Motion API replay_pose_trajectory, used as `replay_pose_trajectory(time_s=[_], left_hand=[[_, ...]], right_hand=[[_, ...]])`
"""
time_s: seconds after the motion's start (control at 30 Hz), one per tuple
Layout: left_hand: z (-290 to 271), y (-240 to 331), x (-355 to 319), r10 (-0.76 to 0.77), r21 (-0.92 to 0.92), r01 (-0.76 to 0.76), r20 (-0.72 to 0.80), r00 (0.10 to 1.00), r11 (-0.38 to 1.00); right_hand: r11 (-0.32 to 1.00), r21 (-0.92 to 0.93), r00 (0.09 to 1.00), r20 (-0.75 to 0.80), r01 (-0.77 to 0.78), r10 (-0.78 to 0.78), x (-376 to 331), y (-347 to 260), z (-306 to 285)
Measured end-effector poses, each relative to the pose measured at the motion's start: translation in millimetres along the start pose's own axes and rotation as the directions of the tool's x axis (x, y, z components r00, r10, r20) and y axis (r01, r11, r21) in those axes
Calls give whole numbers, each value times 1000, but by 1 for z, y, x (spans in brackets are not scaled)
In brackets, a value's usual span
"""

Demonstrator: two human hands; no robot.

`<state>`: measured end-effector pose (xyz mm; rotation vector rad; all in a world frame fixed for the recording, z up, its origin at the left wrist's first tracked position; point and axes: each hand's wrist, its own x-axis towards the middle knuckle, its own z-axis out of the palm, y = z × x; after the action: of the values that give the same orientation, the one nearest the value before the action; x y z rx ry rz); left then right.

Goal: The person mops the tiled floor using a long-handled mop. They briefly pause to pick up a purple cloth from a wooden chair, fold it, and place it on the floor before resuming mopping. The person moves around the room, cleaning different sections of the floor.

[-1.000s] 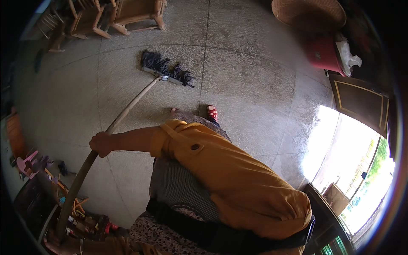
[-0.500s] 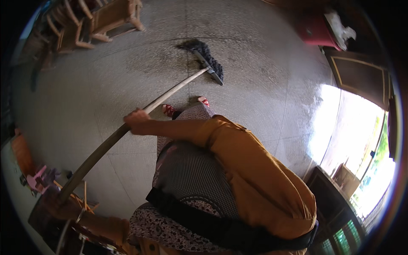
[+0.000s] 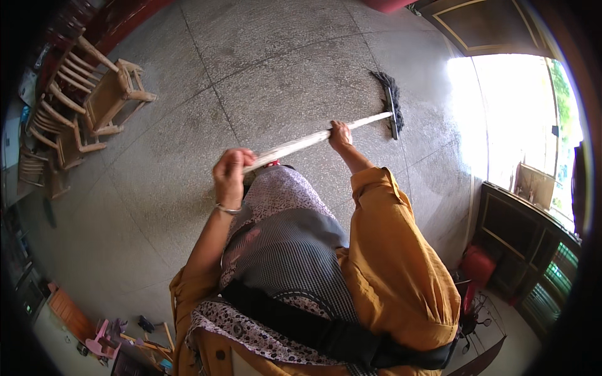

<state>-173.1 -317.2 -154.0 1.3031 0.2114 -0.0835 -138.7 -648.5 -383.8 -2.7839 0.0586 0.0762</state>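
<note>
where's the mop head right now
In the head view, the mop head rests on the floor right of centre, beyond the right hand, towards the bright doorway.

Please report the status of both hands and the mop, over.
Left hand at near end of handle; right hand farther along. Mop head on floor. Chairs at left, clear of it.

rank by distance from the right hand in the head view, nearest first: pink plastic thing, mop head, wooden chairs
1. Mop head: just right of the right hand
2. Wooden chairs: upper left
3. Pink plastic thing: lower left, near the rim
</note>
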Motion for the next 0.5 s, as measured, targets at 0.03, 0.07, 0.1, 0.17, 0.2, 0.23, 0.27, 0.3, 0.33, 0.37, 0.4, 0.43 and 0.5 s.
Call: replay_pose_trajectory(time_s=[0.03, 0.07, 0.1, 0.17, 0.2, 0.23, 0.27, 0.3, 0.33, 0.37, 0.4, 0.43, 0.5], left_hand=[[12, -4, -2, -17, 30, 16, 42, 999, 999], [20, -7, -5, -33, 60, 29, 78, 996, 998], [27, -9, -7, -44, 24, 42, 94, 995, 999], [25, -9, -11, -66, -48, 69, 68, 995, 996], [23, -5, -12, -10, -59, 14, 61, 998, 998], [14, 1, -14, -15, -39, 16, 35, 999, 999], [3, 7, -17, -18, -21, 18, 5, 1000, 1000], [-8, 15, -19, -16, -123, 12, -30, 999, 992], [-20, 32, -19, -14, -104, 7, -66, 998, 995], [-38, 47, -20, 3, -119, -13, -84, 996, 993], [-61, 62, -23, 30, -129, -46, -119, 992, 991], [-82, 81, -28, 54, -128, -76, -166, 985, 989], [-135, 119, -44, 126, -107, -156, -240, 963, 982]], right_hand=[[997, -51, 995, 77, -59, 63, -5, 11, -6], [988, -107, 981, 152, -108, 124, -7, 20, -12], [975, -184, 977, 149, -123, 152, -18, 42, -1], [979, -151, 987, 71, -134, 146, -20, 38, 8], [980, -137, 989, 33, -142, 147, -23, 35, 13], [968, -165, 967, 135, -191, 214, -19, 17, 6], [968, -184, 971, 131, -172, 198, -18, 2, 7], [972, -194, 976, 146, -134, 164, -17, -23, 0], [974, -204, 979, 161, -95, 129, -17, -49, -4], [981, -185, 985, 151, -54, 83, -18, -70, 2], [984, -177, 975, 221, 0, 40, -12, -107, -3], [990, -128, 976, 216, 56, -27, -12, -138, -4], [987, 6, 969, 188, 164, -162, -21, -206, 8]])
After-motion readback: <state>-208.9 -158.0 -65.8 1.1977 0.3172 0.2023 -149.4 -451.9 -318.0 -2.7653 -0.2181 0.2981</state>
